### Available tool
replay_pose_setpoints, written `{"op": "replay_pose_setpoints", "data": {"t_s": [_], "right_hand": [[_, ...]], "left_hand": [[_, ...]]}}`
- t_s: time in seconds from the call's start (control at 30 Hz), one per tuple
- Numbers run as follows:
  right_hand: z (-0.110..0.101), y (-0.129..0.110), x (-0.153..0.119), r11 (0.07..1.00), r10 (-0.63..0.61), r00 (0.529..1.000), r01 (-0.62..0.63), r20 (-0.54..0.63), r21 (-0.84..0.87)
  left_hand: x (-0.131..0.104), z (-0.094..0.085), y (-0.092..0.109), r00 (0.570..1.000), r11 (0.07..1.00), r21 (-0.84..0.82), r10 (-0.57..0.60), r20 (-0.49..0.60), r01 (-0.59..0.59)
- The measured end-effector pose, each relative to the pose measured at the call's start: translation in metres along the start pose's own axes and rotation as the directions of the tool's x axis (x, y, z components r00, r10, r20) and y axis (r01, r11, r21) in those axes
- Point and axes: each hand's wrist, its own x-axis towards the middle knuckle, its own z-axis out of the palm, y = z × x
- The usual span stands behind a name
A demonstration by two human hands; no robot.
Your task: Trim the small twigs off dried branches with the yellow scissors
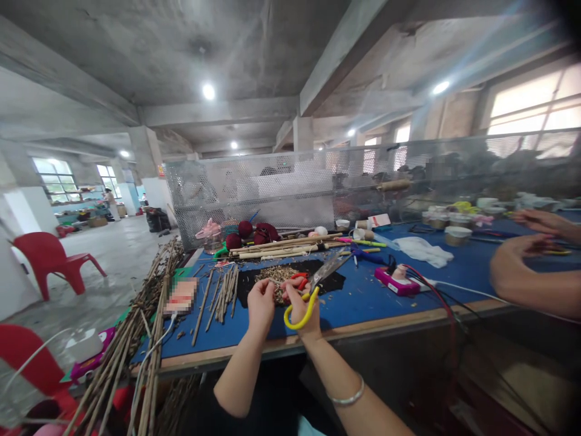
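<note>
Over the near part of the blue work table (349,312), my left hand (262,304) is closed in a pinch. A thin piece seems to lie at its fingertips, too small to make out. Close beside it, my right hand (303,310) holds scissors (303,316) with yellow and red on the handles, their blades pointing away to the upper right. Beyond both hands, a heap of short cut twig pieces (269,272) lies on a black cloth (333,282). Several cut sticks (223,295) lie to the left of my left hand.
Long brown branches (122,357) lean along the table's left end. Dark red yarn balls (245,229) and pale sticks (281,249) lie at the back before a perforated metal screen (254,194). A pink power strip (397,282) with cables sits right; another person's arms (526,275) are beyond.
</note>
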Motion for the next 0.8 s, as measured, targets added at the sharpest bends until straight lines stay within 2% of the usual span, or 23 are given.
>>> {"op": "replay_pose_setpoints", "data": {"t_s": [0.1,0.17,0.23,0.33,0.47,0.57,0.63,0.7,0.8], "right_hand": [[-0.007,-0.012,0.016,0.994,0.004,1.000,-0.003,-0.011,0.110],[-0.012,-0.017,0.027,0.983,0.047,0.997,-0.036,-0.056,0.182],[-0.017,-0.019,0.037,0.956,0.125,0.990,-0.101,-0.069,0.277],[-0.026,-0.017,0.051,0.877,0.267,0.961,-0.273,0.072,0.396],[-0.039,-0.008,0.062,0.805,0.427,0.877,-0.479,0.218,0.349],[-0.045,-0.003,0.064,0.732,0.530,0.796,-0.603,0.293,0.317],[-0.046,-0.002,0.062,0.690,0.533,0.779,-0.626,0.331,0.363],[-0.046,-0.002,0.058,0.667,0.487,0.797,-0.604,0.359,0.436],[-0.043,-0.004,0.052,0.690,0.399,0.851,-0.524,0.341,0.500]], "left_hand": [[-0.002,-0.013,0.003,0.994,0.978,0.179,0.101,0.033,-0.105],[-0.005,-0.019,0.007,0.978,0.948,0.256,0.159,0.137,-0.190],[-0.008,-0.024,0.012,0.942,0.912,0.296,0.209,0.262,-0.285],[-0.011,-0.028,0.020,0.878,0.845,0.346,0.259,0.402,-0.407],[-0.015,-0.031,0.027,0.801,0.802,0.339,0.266,0.536,-0.492],[-0.019,-0.028,0.028,0.807,0.856,0.260,0.261,0.529,-0.447],[-0.022,-0.024,0.025,0.835,0.926,0.162,0.220,0.505,-0.342],[-0.023,-0.018,0.020,0.887,0.984,0.021,0.152,0.437,-0.179],[-0.020,-0.012,0.009,0.965,0.976,-0.216,0.030,0.261,0.028]]}}
